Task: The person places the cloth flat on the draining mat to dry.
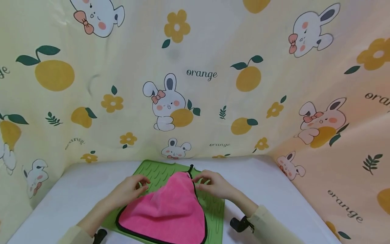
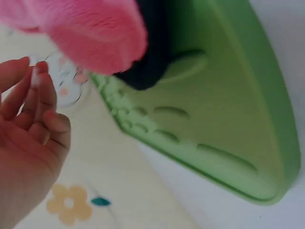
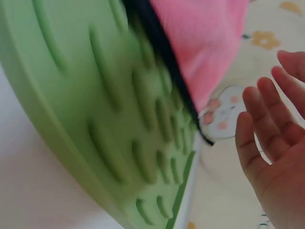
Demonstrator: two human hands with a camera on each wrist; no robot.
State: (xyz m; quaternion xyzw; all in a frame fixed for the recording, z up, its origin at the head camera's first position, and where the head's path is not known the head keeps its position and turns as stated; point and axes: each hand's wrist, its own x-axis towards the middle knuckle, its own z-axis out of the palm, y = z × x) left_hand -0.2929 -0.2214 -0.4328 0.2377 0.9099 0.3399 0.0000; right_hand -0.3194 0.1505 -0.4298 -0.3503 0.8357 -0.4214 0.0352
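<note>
A pink plush cloth (image 1: 173,210) with a black edging lies rumpled on a green mat (image 1: 214,220) with raised ridges. Its upper corner ends in a short black strip (image 1: 191,167). My left hand (image 1: 129,189) hovers by the cloth's upper left side, fingers loosely bent and holding nothing. Beside the upper right edge is my right hand (image 1: 214,184), its fingertips close to the black trim; in the right wrist view this hand (image 3: 281,152) holds nothing. The left wrist view shows a dark trimmed fold of the cloth (image 2: 100,38) raised off the mat.
A white tabletop (image 1: 253,189) surrounds the mat. Behind and at both sides hangs a cream sheet (image 1: 201,101) printed with rabbits, oranges and flowers. Black wrist devices (image 1: 239,224) sit at both of the person's sleeves.
</note>
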